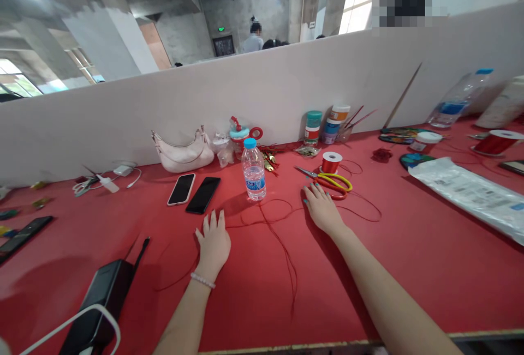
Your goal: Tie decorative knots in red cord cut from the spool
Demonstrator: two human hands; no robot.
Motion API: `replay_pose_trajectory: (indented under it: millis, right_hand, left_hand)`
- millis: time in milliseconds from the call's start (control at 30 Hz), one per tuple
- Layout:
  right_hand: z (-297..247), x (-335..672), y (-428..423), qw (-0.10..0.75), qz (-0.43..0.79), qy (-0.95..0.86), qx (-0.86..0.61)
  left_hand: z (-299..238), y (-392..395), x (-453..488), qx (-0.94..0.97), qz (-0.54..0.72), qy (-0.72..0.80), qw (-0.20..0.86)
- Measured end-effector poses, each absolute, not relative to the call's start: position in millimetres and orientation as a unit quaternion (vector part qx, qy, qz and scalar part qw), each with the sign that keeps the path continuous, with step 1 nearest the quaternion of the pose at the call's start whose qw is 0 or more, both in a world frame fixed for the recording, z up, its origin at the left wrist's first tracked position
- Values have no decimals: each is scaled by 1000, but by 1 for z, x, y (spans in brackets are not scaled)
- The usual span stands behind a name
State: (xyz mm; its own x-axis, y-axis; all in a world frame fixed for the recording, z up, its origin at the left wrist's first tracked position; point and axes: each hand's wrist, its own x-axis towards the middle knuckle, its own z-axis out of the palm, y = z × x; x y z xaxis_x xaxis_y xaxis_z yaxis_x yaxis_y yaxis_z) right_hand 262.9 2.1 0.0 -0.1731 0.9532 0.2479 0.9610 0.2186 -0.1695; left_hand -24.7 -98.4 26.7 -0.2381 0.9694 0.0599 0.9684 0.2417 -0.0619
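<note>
My left hand (215,240) rests on the red tabletop with its fingers spread, palm down, a bead bracelet at the wrist. Under and beside it runs a thin red cord (282,246), which loops across the middle of the table. Farther right, my right hand (322,206) lies with fingers stretched out just below the scissors (336,180), which have yellow and red handles; whether the fingertips touch them I cannot tell. Behind the scissors stands a spool of red cord (331,163). Between my hands, a little farther back, is a water bottle (254,172) with a blue cap.
Two phones (192,194) lie left of the bottle, before a pale handbag (184,153). A black power bank (100,300) with a white cable is at lower left. Paint jars (313,128) line the white partition (262,93). A plastic-wrapped package (470,191) lies at right.
</note>
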Motion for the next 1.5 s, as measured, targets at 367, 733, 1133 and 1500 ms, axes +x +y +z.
replay_pose_trajectory:
  millis: [367, 733, 1133, 1500]
  right_hand:
    - [-3, 252, -2, 144, 7, -790, -596]
    - [9, 244, -7, 131, 58, -842, -520]
    - [10, 239, -17, 95, 30, -799, -593]
    - [20, 228, -28, 79, 62, -855, -508]
  left_hand:
    - [28, -106, -12, -686, 39, -727, -6]
    - [32, -108, -7, -742, -11, -669, -31]
    - [22, -109, -7, -661, -7, -750, 26]
    - [25, -107, -8, -657, -4, -754, 14]
